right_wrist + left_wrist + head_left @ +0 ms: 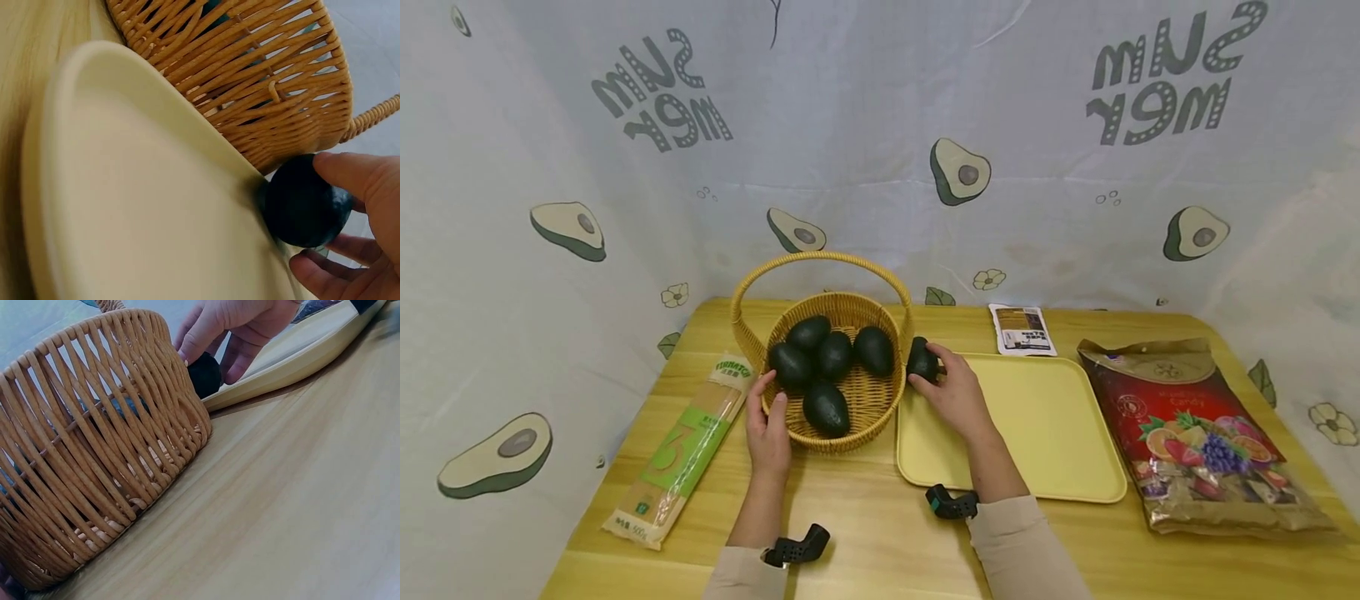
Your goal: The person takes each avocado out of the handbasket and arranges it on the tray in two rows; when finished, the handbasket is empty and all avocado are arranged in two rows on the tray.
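My right hand (955,396) pinches a dark avocado (921,360) between thumb and fingers, at the left edge of the yellow tray (1037,425). In the right wrist view the avocado (306,203) is close beside the wicker basket (250,81), over the tray's rim. My left hand (769,433) holds the near left side of the basket (868,408), thumb and fingers at its rim. Several dark avocados (826,408) lie inside the basket, its tall handle (820,256) arching above them. In the left wrist view the basket's woven wall (106,425) hides most of the left hand.
A long pack of noodles (688,450) lies left of the basket. Behind the tray is a small white and brown packet (1022,329). A large red and gold candy bag (1202,442) lies to the right. A printed curtain (865,125) hangs behind the wooden table (857,533).
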`<action>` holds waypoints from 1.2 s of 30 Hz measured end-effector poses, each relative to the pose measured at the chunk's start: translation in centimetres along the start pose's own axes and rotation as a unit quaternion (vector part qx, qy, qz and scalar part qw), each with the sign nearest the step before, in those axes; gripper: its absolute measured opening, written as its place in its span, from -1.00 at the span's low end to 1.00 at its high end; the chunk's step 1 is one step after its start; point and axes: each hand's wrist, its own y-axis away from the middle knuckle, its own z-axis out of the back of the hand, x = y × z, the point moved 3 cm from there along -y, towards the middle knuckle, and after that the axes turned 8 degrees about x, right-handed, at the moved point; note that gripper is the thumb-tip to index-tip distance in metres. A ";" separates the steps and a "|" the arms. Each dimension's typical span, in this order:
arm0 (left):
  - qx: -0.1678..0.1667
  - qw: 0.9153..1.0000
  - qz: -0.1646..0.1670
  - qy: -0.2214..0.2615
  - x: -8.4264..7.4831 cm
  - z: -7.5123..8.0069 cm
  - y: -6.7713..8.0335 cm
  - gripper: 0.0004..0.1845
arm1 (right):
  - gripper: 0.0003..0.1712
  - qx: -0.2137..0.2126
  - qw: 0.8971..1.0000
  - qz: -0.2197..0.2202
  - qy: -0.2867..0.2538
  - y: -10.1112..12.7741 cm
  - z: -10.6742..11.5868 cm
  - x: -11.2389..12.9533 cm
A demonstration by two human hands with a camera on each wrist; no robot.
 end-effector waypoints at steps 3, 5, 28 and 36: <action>0.001 1.000 0.002 0.004 -0.1 0.2 0.1 -0.58 | -0.18 0.004 1.000 -0.001 -0.004 0.1 -0.1 0.1; 0.000 1.000 0.007 0.007 -0.1 0.4 0.3 -0.58 | -0.18 0.009 1.000 0.002 -0.012 0.2 -0.2 0.1; -0.001 1.000 0.008 0.011 -0.4 0.2 0.5 -0.58 | -0.24 -0.063 0.997 0.050 -0.020 2.4 3.4 4.0; -0.002 1.000 0.008 0.010 -0.4 -0.1 0.2 -0.58 | -0.38 -0.110 0.979 0.156 -0.075 4.5 4.1 7.9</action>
